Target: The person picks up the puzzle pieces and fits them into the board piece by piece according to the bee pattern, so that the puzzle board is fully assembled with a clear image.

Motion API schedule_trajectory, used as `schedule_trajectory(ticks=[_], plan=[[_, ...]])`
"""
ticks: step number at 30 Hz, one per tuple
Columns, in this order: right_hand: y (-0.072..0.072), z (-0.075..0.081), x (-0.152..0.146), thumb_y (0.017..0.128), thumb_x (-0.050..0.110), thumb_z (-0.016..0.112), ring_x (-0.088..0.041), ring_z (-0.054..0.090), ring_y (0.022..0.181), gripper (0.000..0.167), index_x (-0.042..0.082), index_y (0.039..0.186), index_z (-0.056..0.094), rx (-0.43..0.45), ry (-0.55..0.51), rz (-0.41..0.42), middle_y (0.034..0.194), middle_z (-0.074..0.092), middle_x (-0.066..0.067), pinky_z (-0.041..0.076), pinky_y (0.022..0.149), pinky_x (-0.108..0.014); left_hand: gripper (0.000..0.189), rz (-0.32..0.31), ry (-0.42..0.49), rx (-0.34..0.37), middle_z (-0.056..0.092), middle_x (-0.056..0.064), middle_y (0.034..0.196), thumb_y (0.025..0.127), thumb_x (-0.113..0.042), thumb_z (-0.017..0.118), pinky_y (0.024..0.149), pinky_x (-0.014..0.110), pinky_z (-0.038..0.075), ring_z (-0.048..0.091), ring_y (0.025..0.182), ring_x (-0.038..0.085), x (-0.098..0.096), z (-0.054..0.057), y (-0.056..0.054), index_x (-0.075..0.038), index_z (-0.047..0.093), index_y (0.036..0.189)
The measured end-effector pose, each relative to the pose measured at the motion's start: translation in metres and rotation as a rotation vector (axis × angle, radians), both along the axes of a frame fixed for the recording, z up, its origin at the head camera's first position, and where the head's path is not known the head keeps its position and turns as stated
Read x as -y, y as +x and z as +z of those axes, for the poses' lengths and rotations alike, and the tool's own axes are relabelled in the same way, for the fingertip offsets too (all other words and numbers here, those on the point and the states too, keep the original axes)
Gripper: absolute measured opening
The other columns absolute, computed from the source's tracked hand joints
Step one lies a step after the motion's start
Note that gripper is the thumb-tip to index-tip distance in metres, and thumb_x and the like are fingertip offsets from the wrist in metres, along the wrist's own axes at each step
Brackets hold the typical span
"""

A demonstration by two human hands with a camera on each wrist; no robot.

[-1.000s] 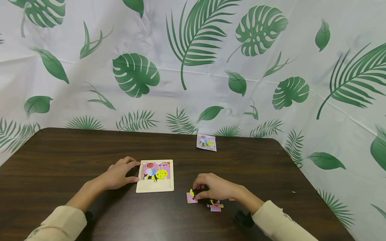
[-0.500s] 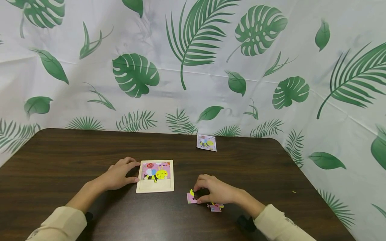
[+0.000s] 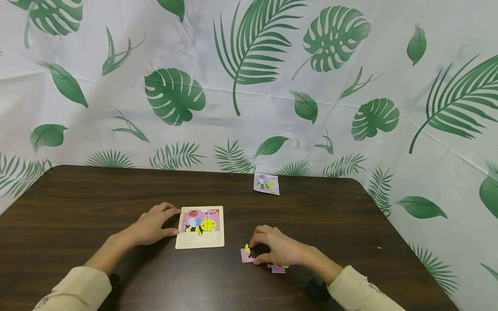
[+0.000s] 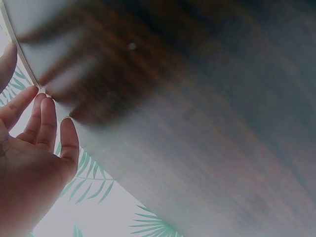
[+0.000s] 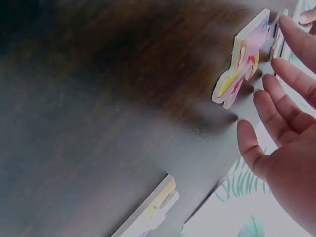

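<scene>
My left hand (image 3: 155, 224) touches the left edge of a square wooden puzzle board (image 3: 200, 240) with thumb and index finger. Bee-picture pieces fill the board's upper part; bare wood shows below. To its right, my right hand (image 3: 281, 246) holds a pink puzzle piece (image 3: 247, 255) between thumb and fingertips, flat on the table. Another pink and yellow piece (image 3: 278, 268) lies beneath that hand, partly hidden; the right wrist view shows this second piece (image 5: 245, 57) beside the fingers. A further piece (image 5: 153, 212) appears there at the bottom. The left wrist view shows the left fingers (image 4: 47, 123) extended.
A small card (image 3: 266, 184) with the same bee picture lies at the back edge of the dark wooden table (image 3: 128, 190). A tiny yellow scrap (image 3: 379, 247) is on the right. A white cloth with green leaves (image 3: 264, 99) hangs behind the table.
My right hand has shifted slightly to the right at the pink piece, and an orange bit by the wrist is now covered. The left hand and the board stay in place.
</scene>
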State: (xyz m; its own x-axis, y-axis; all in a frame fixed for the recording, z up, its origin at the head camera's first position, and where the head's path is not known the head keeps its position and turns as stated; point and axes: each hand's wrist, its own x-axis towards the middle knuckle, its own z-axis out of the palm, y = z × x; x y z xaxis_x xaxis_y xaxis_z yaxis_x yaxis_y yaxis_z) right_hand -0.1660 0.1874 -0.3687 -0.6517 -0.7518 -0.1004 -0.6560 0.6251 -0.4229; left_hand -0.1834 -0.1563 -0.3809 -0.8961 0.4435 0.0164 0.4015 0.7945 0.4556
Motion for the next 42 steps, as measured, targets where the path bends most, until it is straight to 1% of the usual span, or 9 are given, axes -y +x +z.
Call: schedule_trajectory(ticks=[14,26,34,42], plan=[[0.0019,-0.0003,0.0019,0.079,0.025,0.072,-0.009,0.045,0.099,0.025,0.013,0.099,0.063,-0.015,0.008,-0.008,0.098,0.049,0.01,0.034,0.083,-0.034,0.055,-0.001,-0.002,-0.004,0.047,0.02,0.116,0.079,-0.028,0.07,0.08,0.062,0.033,0.043,0.108,0.041,0.0007,0.0,-0.0007,-0.001,0.052,0.124],[0.0033,-0.0001,0.0034,0.081,0.023,0.07,-0.009,0.045,0.097,0.022,0.011,0.098,0.063,-0.048,0.019,-0.004,0.097,0.05,0.008,0.034,0.081,-0.031,0.055,0.001,-0.005,-0.007,0.047,0.02,0.117,0.079,-0.029,0.07,0.08,0.062,0.033,0.043,0.109,0.041,0.0007,-0.0007,-0.0006,-0.001,0.052,0.124],[0.0029,-0.0025,0.0029,0.082,0.023,0.069,-0.009,0.045,0.097,0.021,0.011,0.097,0.062,-0.102,0.027,0.023,0.096,0.05,0.007,0.034,0.079,-0.029,0.055,0.002,-0.003,0.0,0.047,0.021,0.118,0.08,-0.028,0.07,0.081,0.063,0.033,0.042,0.11,0.041,0.0001,0.0,0.0003,-0.001,0.052,0.124],[0.0025,-0.0028,0.0027,0.083,0.023,0.068,-0.008,0.044,0.095,0.02,0.011,0.097,0.06,-0.091,0.023,0.037,0.096,0.05,0.008,0.033,0.078,-0.028,0.055,0.001,-0.012,-0.001,0.046,0.021,0.119,0.08,-0.028,0.07,0.08,0.063,0.033,0.042,0.111,0.042,-0.0001,0.0002,0.0002,-0.001,0.052,0.125]])
